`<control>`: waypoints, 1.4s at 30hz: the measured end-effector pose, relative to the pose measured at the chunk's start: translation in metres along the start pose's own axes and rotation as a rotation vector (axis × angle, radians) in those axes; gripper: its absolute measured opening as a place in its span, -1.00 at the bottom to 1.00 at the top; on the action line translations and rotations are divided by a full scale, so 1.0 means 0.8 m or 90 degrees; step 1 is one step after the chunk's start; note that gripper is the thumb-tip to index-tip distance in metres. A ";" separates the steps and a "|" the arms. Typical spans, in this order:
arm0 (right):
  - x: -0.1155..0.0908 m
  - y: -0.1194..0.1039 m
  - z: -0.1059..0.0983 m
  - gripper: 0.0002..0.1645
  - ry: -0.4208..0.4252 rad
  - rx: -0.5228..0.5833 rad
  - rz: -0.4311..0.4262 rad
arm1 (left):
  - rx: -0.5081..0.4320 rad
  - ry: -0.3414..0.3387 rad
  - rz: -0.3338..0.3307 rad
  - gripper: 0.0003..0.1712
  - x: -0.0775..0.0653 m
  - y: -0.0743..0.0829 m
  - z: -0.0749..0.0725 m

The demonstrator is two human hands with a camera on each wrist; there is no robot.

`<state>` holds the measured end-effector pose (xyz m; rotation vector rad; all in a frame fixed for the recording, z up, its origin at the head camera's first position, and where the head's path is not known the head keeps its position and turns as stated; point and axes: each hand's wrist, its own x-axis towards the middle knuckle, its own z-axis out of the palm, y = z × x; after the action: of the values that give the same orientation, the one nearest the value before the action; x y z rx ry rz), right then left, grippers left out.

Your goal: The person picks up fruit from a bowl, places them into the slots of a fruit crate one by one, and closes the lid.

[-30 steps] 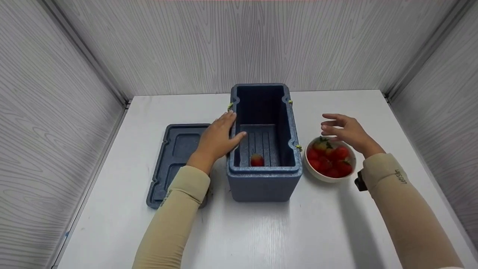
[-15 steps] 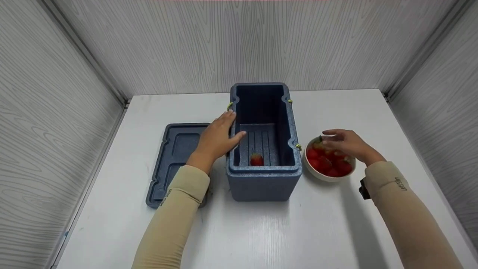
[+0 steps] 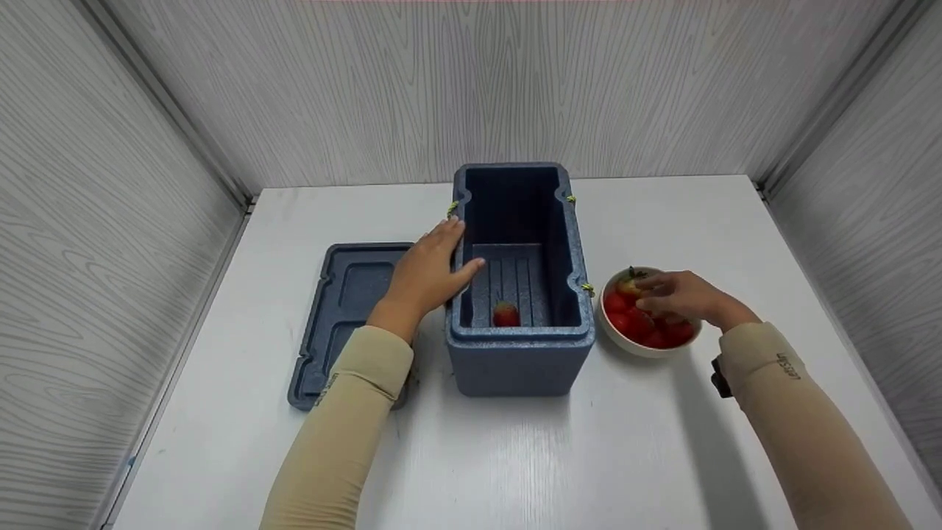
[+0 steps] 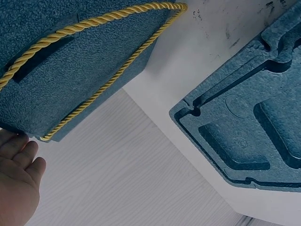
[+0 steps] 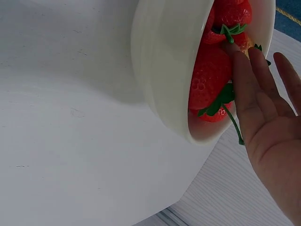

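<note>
My left hand (image 3: pixel 425 274) rests on the left rim of a blue foam box (image 3: pixel 515 368), fingers straight, thumb over the edge. Inside the box, at its near end, lies one red strawberry (image 3: pixel 505 315). To the right stands a cream bowl (image 5: pixel 160 66) holding several strawberries (image 5: pixel 211 75) with green leaves. My right hand (image 3: pixel 684 298) reaches over this bowl from the right. In the right wrist view its fingers are extended down among the berries, nearly straight; their tips are partly hidden there.
A blue lid (image 3: pixel 353 294) with recessed panels lies left of the box, partly behind the left arm. A yellow rope (image 4: pixel 103 19) hangs along the box's side. Grey wood-patterned walls (image 3: pixel 508 88) enclose the white table (image 3: pixel 508 464) at the back and sides.
My right hand has come down from above the bowl's far side, its fingers now among the strawberries. The left hand, box and lid stay in place.
</note>
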<state>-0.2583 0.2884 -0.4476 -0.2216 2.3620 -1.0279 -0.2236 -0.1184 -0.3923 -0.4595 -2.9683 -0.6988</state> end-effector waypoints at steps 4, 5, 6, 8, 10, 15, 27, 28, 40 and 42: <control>0.002 0.003 0.002 -0.22 -0.014 -0.034 -0.002 | -0.002 0.001 0.003 -0.18 0.000 -0.001 0.000; 0.002 0.003 0.003 -0.23 -0.018 -0.036 -0.003 | -0.004 0.003 0.004 -0.18 0.000 -0.001 0.001; 0.002 0.004 0.003 -0.23 -0.023 -0.034 -0.003 | -0.005 0.003 0.005 -0.18 0.000 -0.001 0.001; 0.001 0.004 0.004 -0.22 -0.036 -0.026 -0.007 | -0.005 0.004 0.004 -0.18 0.001 -0.002 0.001; 0.001 0.004 0.005 -0.21 -0.045 -0.016 -0.008 | -0.005 0.001 0.001 -0.17 0.001 -0.002 0.001; 0.001 0.007 0.008 -0.22 -0.043 -0.035 -0.011 | -0.006 -0.003 -0.006 -0.17 0.000 -0.003 0.002; 0.005 0.009 0.023 -0.41 -0.011 -0.169 -0.050 | -0.015 0.006 0.006 -0.18 0.000 -0.003 0.002; 0.006 0.010 0.024 -0.42 -0.009 -0.172 -0.050 | -0.015 0.006 0.006 -0.18 0.000 -0.003 0.002; 0.013 0.019 0.036 -0.44 0.043 -0.167 -0.055 | -0.012 0.002 -0.002 -0.18 0.000 -0.002 0.000; 0.015 0.022 0.038 -0.44 0.057 -0.165 -0.063 | -0.009 -0.003 -0.007 -0.18 0.000 -0.001 0.000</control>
<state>-0.2503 0.2774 -0.4822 -0.4006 2.5862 -0.7876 -0.2237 -0.1192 -0.3925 -0.4477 -2.9738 -0.7223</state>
